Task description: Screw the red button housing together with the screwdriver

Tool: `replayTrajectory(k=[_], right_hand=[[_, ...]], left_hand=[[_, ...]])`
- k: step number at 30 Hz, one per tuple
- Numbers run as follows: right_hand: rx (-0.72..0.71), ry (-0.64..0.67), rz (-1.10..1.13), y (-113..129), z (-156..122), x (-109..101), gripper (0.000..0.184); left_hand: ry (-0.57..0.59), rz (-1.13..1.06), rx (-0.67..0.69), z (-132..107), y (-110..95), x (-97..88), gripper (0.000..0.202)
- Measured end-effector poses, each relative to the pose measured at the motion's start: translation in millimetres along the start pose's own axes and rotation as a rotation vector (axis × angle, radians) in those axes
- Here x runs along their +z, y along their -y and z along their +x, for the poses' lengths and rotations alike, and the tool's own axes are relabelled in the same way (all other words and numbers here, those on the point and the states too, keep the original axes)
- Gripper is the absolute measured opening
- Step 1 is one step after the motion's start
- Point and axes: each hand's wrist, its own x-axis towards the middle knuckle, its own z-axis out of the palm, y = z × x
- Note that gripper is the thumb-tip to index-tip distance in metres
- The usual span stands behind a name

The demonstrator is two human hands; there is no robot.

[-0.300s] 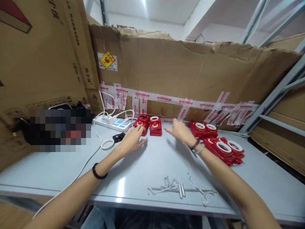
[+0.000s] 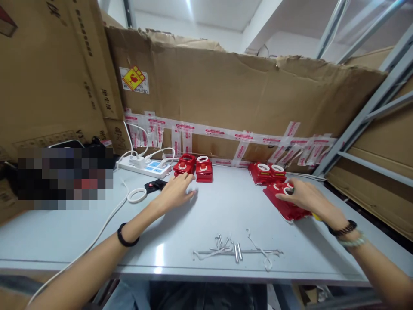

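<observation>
My left hand (image 2: 176, 192) lies flat on the grey table (image 2: 80, 232), fingers apart, just in front of two small stacks of red plastic parts with white rings (image 2: 194, 167). My right hand (image 2: 301, 194) rests on top of another pile of red parts with white rings (image 2: 284, 202) at the right, fingers spread over it; whether it grips one I cannot tell. A further pair of red parts (image 2: 267, 172) sits behind that pile.
A white power strip (image 2: 145, 168) with plugged cables, a white ring (image 2: 137, 195) and a small black item (image 2: 155, 185) lie at the left. Metal pins and white strings (image 2: 235, 251) lie near the front edge. Taped cardboard (image 2: 232, 99) walls the back; metal shelving (image 2: 364, 112) stands right.
My right hand has swung from the table's middle to the right and come down on the pile of red parts. My left hand has stayed in place.
</observation>
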Motion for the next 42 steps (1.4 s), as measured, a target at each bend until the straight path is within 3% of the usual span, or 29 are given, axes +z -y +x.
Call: replayTrajectory(k=[4,8,14,19,23,27,30,33,37,42], right_hand=[[-0.027,0.095,-0.046,-15.8,-8.5,7.9,0.054],[-0.128,0.116,0.023,3.2,-10.4,1.0,0.054],[-0.407,0.156,0.261,68.2,-24.3,-15.3,0.056],[-0.687,0.143,0.4,135.8,-22.8,-13.9,0.056],[-0.81,0.052,0.558,169.3,-14.6,-15.5,0.048],[-0.618,-0.299,0.9,163.9,-11.3,-16.4,0.014],[-0.366,-0.55,1.171,146.0,-13.0,-5.9,0.019],[-0.227,-0.608,1.312,130.9,-14.7,8.5,0.025],[-0.211,-0.535,1.257,122.6,-14.6,18.1,0.022],[-0.266,-0.145,1.097,124.7,-16.2,26.2,0.02]], left_hand=[[0.02,0.024,0.009,-0.2,-1.5,1.4,0.029],[0.041,0.031,0.005,0.4,0.6,0.8,0.029],[0.082,-0.142,0.124,-2.4,-11.5,-7.2,0.037],[0.089,-0.35,0.287,-2.6,-39.7,-18.8,0.072],[0.14,-0.395,0.287,2.6,-43.0,-18.0,0.099],[0.275,-0.37,0.203,3.2,-33.8,-13.4,0.109],[0.241,-0.407,0.22,1.6,-30.2,-13.3,0.097],[0.155,-0.543,0.259,0.7,-28.1,-16.2,0.085],[0.035,-0.669,0.267,-1.1,-21.1,-19.5,0.075],[-0.097,-0.649,0.222,-3.7,-12.4,-21.5,0.076]])
